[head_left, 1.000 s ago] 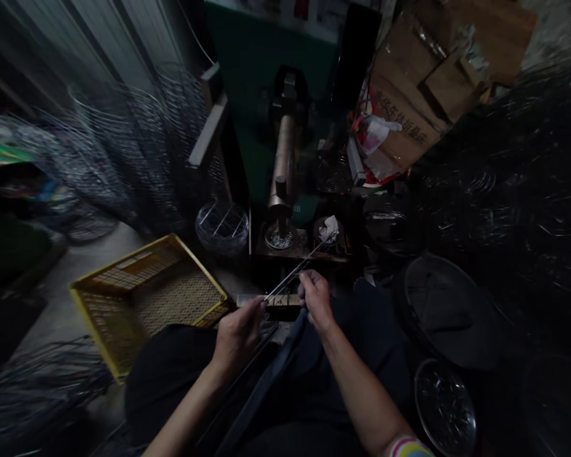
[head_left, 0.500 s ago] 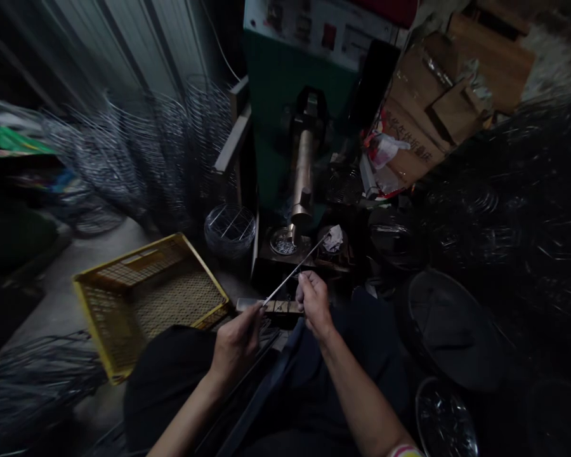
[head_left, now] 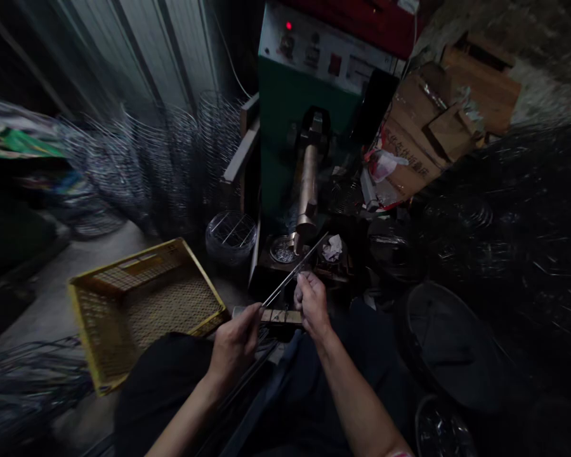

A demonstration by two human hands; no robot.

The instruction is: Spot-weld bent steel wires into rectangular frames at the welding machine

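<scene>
Evidently, the left hand (head_left: 235, 339) pinches thin metal rods (head_left: 292, 273) at their near end, their far tip pointing between the metal cylinder (head_left: 309, 181) and the crumpled white paper (head_left: 333, 248). The right hand (head_left: 312, 301) curls its fingers beside them, whether around anything I cannot tell; a slack pinch could let the tip swing into that cylinder.
</scene>
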